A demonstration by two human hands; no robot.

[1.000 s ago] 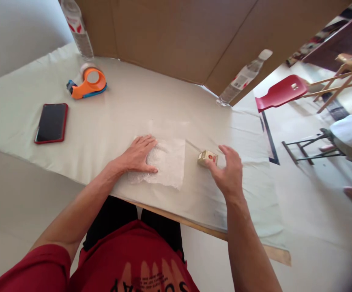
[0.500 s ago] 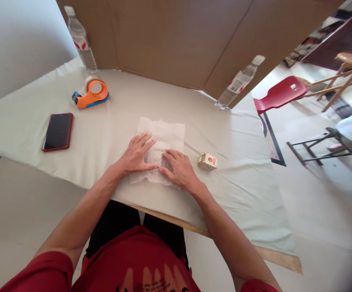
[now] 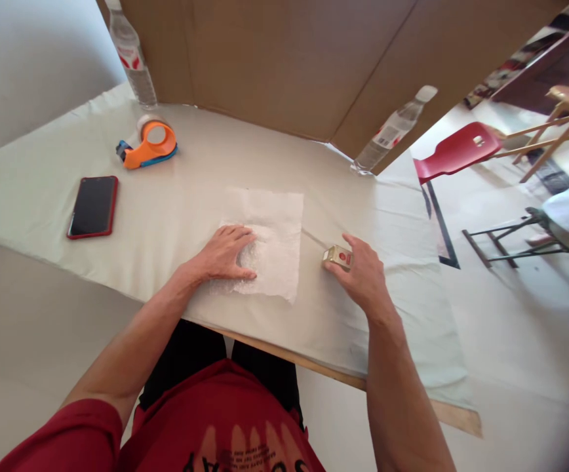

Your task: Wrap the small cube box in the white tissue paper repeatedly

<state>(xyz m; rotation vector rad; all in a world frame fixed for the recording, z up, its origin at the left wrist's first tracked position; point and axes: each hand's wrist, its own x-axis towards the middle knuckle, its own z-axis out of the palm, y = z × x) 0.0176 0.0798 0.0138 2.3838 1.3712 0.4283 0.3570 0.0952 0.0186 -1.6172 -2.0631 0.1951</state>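
A small cream and gold box (image 3: pixel 337 257) with a red mark sits on the cloth right of the wrap. My right hand (image 3: pixel 363 275) straddles it, thumb at its near side and fingers apart beyond its far side; a gap shows near the fingertips. A sheet of clear bubble wrap (image 3: pixel 277 242) lies spread in front of me. Resting on the wrap's left part is my left hand (image 3: pixel 225 254), open, with thumb and fingers spread. Whether anything lies under the left palm is hidden.
An orange tape dispenser (image 3: pixel 151 145) and a red-cased phone (image 3: pixel 92 206) lie at the left. Two water bottles (image 3: pixel 134 62) stand by the cardboard panel (image 3: pixel 274 59) along the back. A red chair (image 3: pixel 461 151) is beyond the table's right side.
My right hand has left the bubble wrap and moved right to the small box. My left hand stays on the wrap, whose right part is now uncovered.
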